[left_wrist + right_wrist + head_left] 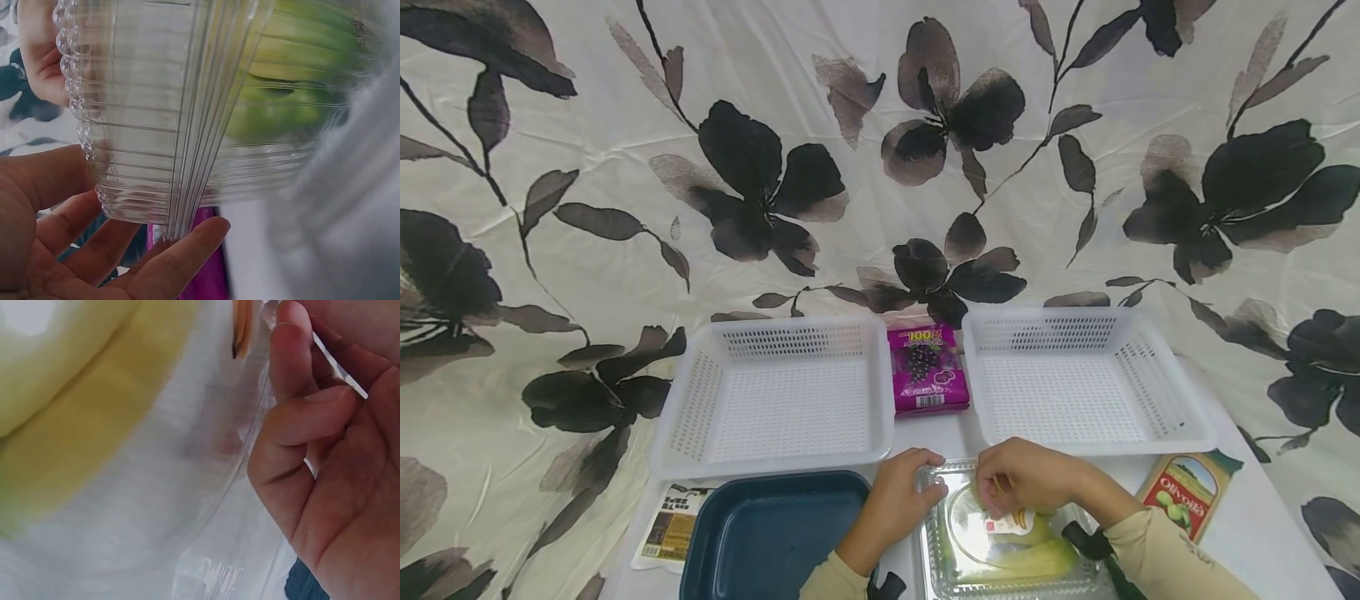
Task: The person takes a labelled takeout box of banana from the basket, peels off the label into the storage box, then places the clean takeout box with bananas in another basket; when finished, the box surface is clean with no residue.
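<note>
Clear plastic is what both hands are on: a see-through box [1011, 533] with bananas [1022, 560] inside sits at the near edge of the table, and its lid looks still on. The left hand [898, 504] is at the box's far left corner; the wrist view shows its fingers [172, 265] loosely curved under the ribbed side, touching it, not squeezing. The right hand [1026, 477] is at the far edge, fingers [300, 419] curled and pinching the thin rim of the lid. I think the opening is only just starting.

Beside the box on the left is a dark blue tray [767, 533], with a brown and white packet [670, 525] next to that. On the right lies a pack with olives [1187, 496] on it. Farther back stand two white baskets, one left [700, 400] and one right [1165, 383], with nothing inside them yet. A purple grape packet [927, 369] lies between them. So the sorting seems all still to do.
</note>
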The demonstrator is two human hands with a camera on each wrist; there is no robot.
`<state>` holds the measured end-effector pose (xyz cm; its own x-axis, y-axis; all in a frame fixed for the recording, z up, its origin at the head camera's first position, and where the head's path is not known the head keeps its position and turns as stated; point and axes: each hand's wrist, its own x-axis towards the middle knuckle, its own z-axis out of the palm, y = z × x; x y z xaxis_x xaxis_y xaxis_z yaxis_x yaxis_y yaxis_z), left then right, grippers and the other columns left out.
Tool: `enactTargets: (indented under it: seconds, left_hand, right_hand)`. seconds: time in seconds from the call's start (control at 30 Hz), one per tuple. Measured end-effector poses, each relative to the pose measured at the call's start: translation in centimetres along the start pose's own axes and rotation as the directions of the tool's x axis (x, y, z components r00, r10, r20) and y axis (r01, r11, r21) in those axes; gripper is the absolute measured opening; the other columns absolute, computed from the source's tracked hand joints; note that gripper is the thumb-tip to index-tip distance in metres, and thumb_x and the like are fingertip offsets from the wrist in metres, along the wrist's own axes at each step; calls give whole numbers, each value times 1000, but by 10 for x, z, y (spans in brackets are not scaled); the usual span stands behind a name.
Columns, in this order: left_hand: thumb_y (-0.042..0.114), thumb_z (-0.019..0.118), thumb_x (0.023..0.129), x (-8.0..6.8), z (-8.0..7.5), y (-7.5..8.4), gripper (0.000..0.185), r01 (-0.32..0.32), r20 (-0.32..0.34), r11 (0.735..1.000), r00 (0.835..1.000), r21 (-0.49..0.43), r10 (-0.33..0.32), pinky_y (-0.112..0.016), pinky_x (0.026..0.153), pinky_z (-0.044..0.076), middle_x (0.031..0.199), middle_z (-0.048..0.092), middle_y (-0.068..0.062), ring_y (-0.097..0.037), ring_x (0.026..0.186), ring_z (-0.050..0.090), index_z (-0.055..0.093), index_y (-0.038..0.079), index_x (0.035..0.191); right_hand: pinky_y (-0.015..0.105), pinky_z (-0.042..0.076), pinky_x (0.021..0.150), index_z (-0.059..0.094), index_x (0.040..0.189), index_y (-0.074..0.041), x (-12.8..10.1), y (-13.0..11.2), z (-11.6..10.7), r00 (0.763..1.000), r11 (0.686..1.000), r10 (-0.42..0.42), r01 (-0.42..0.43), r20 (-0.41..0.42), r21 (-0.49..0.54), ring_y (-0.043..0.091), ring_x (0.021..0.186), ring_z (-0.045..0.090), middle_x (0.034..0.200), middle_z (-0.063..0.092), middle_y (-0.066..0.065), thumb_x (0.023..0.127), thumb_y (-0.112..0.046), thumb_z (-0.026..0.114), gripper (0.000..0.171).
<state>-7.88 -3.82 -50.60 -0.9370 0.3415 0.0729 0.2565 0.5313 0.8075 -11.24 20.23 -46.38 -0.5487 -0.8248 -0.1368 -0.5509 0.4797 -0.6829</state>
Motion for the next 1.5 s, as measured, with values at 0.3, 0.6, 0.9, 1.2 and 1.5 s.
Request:
enactTargets:
  seconds: [0.3,0.6,0.9,1.2,1.5]
  left_hand:
    - [9,79,85,1,1,-1,28,-11,0,1000,1000,21,11,-44,100,55,116,75,-11,-29,114,69,73,4,111]
    - [11,80,85,2,0,-1,27,-7,4,999,1000,37,7,-44,99,56,116,75,-11,-29,114,69,73,4,111]
    - [12,80,86,3,0,-1,28,1,0,998,1000,64,-1,-45,99,56,115,75,-12,-29,113,69,74,5,111]
    - [12,81,85,3,0,0,28,19,12,998,1000,53,-19,-46,99,56,115,75,-12,-30,113,69,74,5,111]
    - [12,80,86,2,0,-1,29,19,26,999,999,46,-21,-46,99,56,117,75,-12,-30,115,69,73,5,113]
  right_hand:
    - [18,51,62,68,82,-24,-2,-1,-5,995,994,82,-85,52,70,-4,64,54,77,65,-16,86,-19,79,13]
    - [18,52,60,66,87,-21,-3,5,-8,994,984,44,-61,102,166,-6,62,54,74,62,-14,91,-22,74,10]
    - [18,52,62,67,89,-11,-6,14,-14,987,942,-44,-10,152,336,-5,67,55,76,66,5,90,-17,74,9]
    - [16,50,64,65,91,-7,-11,24,-14,982,909,-74,-5,173,416,-5,70,56,78,65,16,92,-13,71,9]
    - [15,50,66,63,93,0,-14,31,-13,971,851,-163,50,173,522,-5,73,55,79,61,22,94,-6,67,7]
